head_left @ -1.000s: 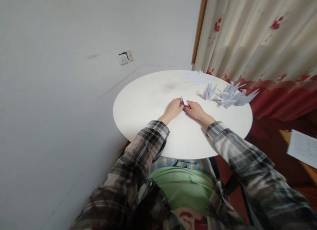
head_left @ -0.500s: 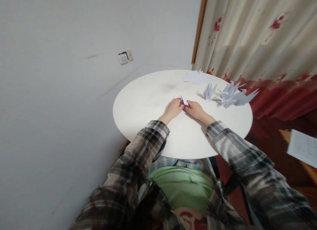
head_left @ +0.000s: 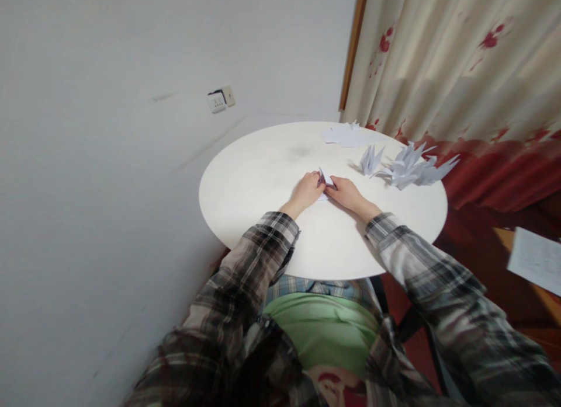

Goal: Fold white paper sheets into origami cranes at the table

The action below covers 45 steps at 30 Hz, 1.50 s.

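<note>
A small folded piece of white paper [head_left: 325,178] rests on the round white table [head_left: 263,179], pinched between both my hands. My left hand [head_left: 308,190] is curled on its left side, fingers closed on the paper. My right hand [head_left: 343,192] presses and grips its right side, fingers together. One pointed flap sticks up between my fingertips. Most of the paper is hidden under my fingers.
Several finished folded paper figures [head_left: 405,167] lie at the table's right, with one more [head_left: 370,160] standing nearer. Flat paper sheets [head_left: 346,135] sit at the far edge. A curtain [head_left: 460,74] hangs at right, a wall socket [head_left: 221,99] at left, a printed sheet [head_left: 534,258] lower right.
</note>
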{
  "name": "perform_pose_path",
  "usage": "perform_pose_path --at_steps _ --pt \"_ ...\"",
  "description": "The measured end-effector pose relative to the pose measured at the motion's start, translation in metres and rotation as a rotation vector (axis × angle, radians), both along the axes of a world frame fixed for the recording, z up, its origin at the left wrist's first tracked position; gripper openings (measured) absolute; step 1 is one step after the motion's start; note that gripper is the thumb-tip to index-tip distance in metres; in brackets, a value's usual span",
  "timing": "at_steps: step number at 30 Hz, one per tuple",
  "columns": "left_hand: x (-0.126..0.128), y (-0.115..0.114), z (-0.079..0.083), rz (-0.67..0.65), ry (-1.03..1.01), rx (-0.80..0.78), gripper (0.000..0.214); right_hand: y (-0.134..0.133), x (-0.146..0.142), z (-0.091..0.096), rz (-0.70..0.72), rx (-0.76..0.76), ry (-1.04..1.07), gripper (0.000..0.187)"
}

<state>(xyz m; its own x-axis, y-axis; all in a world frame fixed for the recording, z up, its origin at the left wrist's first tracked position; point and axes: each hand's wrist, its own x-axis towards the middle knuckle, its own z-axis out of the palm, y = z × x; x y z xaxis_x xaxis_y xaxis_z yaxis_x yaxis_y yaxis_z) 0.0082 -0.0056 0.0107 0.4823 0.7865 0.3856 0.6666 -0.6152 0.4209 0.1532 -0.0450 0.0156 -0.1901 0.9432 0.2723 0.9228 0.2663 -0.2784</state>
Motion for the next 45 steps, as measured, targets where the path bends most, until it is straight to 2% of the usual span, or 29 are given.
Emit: perform_pose_path --at_steps 45 --pt "0.0007 -0.0009 0.0016 -0.008 0.020 -0.008 0.021 -0.0027 -0.0004 0.0035 -0.004 -0.019 -0.036 0.019"
